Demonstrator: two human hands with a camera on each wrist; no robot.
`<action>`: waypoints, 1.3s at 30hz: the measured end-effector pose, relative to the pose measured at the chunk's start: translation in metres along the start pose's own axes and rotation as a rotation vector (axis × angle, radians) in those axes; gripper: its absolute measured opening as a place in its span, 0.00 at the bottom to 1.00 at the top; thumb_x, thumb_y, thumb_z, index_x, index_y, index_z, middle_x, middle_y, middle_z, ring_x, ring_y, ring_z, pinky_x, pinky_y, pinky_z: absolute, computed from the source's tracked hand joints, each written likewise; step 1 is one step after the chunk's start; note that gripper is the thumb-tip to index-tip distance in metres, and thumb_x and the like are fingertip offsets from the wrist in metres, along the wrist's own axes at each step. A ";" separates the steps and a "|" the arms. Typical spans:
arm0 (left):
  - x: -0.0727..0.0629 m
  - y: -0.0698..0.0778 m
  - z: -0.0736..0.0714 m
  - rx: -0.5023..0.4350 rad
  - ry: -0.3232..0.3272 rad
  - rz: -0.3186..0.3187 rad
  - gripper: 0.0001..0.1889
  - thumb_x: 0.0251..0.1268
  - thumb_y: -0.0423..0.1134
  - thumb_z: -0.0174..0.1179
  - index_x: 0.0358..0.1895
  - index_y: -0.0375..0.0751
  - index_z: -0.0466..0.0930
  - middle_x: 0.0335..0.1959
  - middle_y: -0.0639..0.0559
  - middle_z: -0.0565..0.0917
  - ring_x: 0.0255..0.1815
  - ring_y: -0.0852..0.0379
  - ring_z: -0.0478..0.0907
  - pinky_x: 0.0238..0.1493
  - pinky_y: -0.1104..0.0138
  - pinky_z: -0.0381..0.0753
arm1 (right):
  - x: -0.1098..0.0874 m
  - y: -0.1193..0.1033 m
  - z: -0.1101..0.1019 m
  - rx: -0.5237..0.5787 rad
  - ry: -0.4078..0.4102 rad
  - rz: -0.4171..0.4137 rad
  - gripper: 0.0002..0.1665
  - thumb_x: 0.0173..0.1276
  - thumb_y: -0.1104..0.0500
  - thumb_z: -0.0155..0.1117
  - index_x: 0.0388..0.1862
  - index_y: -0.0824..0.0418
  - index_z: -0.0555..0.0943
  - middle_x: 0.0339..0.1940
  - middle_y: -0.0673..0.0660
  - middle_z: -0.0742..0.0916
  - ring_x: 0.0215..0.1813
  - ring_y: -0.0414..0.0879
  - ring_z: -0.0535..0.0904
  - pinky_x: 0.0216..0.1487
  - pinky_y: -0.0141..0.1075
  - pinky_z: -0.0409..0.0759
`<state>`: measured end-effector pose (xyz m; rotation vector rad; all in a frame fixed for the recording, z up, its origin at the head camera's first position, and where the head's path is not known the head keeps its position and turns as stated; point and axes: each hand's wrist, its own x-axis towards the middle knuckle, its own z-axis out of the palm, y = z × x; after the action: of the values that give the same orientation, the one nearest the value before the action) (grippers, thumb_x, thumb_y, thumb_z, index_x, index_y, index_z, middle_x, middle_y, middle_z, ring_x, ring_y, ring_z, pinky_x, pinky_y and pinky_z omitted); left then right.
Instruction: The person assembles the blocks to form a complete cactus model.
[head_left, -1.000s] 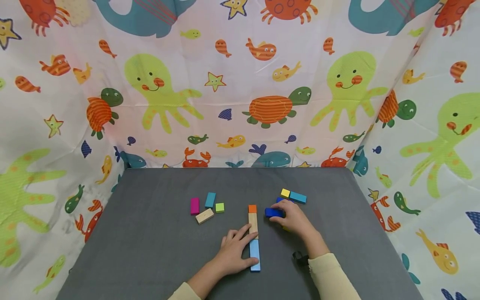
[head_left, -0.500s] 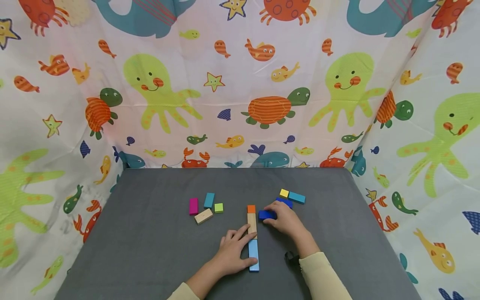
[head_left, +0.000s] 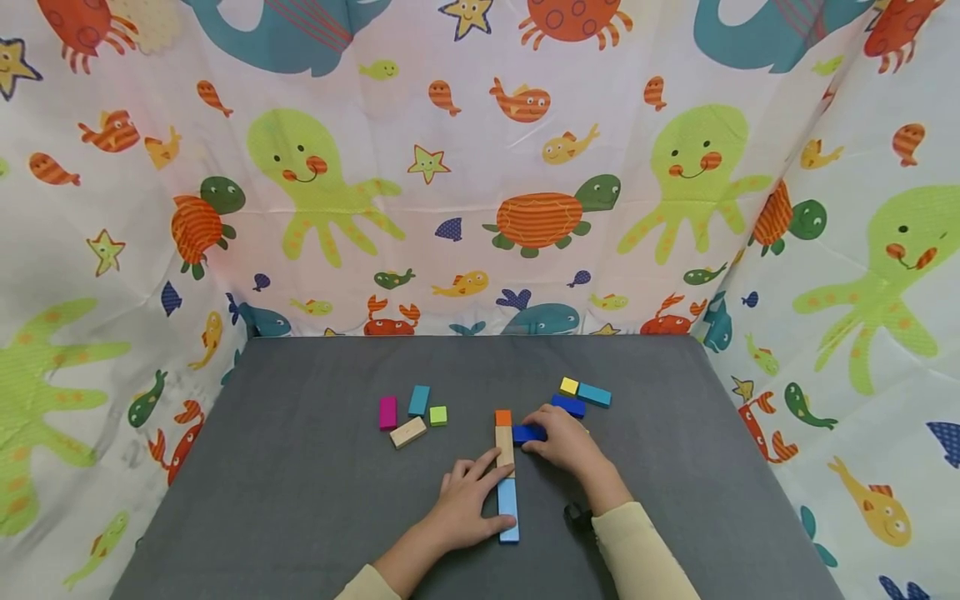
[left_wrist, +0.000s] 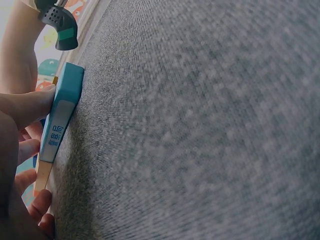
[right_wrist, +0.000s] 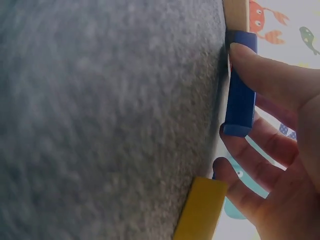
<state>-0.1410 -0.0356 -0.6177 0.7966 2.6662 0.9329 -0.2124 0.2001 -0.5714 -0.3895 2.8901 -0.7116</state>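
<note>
A straight row on the grey table runs from an orange block (head_left: 503, 417) through a plain wooden block (head_left: 505, 438) to a light blue block (head_left: 508, 502). My left hand (head_left: 461, 507) rests along its left side, fingers spread, with fingertips at the wooden block and the thumb on the light blue one. My right hand (head_left: 567, 444) pinches a dark blue block (head_left: 527, 434) between thumb and fingers. That block lies crosswise, its left end at the wooden block's right side. In the right wrist view a yellow block (right_wrist: 201, 210) lies near the fingertips; the hand hides it from the head view.
Behind my right hand lie another dark blue block (head_left: 568, 406), a small yellow block (head_left: 569, 386) and a teal block (head_left: 595, 395). Left of the row are magenta (head_left: 387, 413), teal (head_left: 419, 401), green (head_left: 438, 416) and wooden (head_left: 408, 432) blocks. A patterned curtain (head_left: 465, 192) surrounds the table.
My right hand has moved left, bringing the dark blue block from a gap beside the row up to the wooden block. The left hand has stayed in place.
</note>
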 end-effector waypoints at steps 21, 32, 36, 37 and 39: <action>-0.002 0.006 -0.006 0.011 -0.018 0.003 0.40 0.67 0.68 0.65 0.79 0.59 0.71 0.85 0.51 0.61 0.63 0.45 0.65 0.54 0.47 0.67 | -0.004 -0.002 -0.007 0.087 0.012 -0.022 0.24 0.67 0.52 0.80 0.61 0.54 0.87 0.57 0.55 0.87 0.61 0.53 0.81 0.67 0.55 0.79; 0.000 0.011 -0.010 0.030 -0.064 -0.054 0.40 0.66 0.67 0.67 0.80 0.62 0.70 0.86 0.55 0.59 0.66 0.47 0.63 0.57 0.47 0.66 | -0.015 0.011 -0.024 0.146 0.092 -0.017 0.27 0.69 0.53 0.78 0.64 0.58 0.85 0.60 0.59 0.87 0.62 0.58 0.83 0.65 0.58 0.80; -0.001 0.009 -0.009 0.016 -0.055 -0.033 0.40 0.67 0.67 0.66 0.80 0.61 0.70 0.86 0.54 0.59 0.65 0.45 0.64 0.56 0.46 0.66 | -0.021 0.016 -0.029 0.159 0.116 -0.002 0.27 0.68 0.54 0.79 0.64 0.59 0.85 0.61 0.59 0.87 0.63 0.58 0.82 0.66 0.59 0.80; -0.001 0.008 -0.008 0.010 -0.052 -0.031 0.40 0.67 0.68 0.66 0.79 0.62 0.70 0.86 0.54 0.59 0.65 0.45 0.64 0.56 0.46 0.66 | -0.023 0.017 -0.030 0.169 0.123 0.003 0.27 0.68 0.54 0.79 0.64 0.59 0.85 0.61 0.59 0.87 0.63 0.59 0.82 0.66 0.59 0.80; -0.001 0.007 -0.007 0.004 -0.048 -0.033 0.40 0.67 0.68 0.66 0.80 0.63 0.70 0.86 0.55 0.59 0.65 0.44 0.63 0.56 0.46 0.66 | -0.026 0.020 -0.032 0.180 0.139 0.003 0.27 0.67 0.55 0.79 0.64 0.60 0.85 0.61 0.60 0.87 0.64 0.60 0.82 0.66 0.59 0.80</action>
<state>-0.1396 -0.0350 -0.6081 0.7642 2.6319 0.8899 -0.1982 0.2383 -0.5512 -0.3259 2.9194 -1.0268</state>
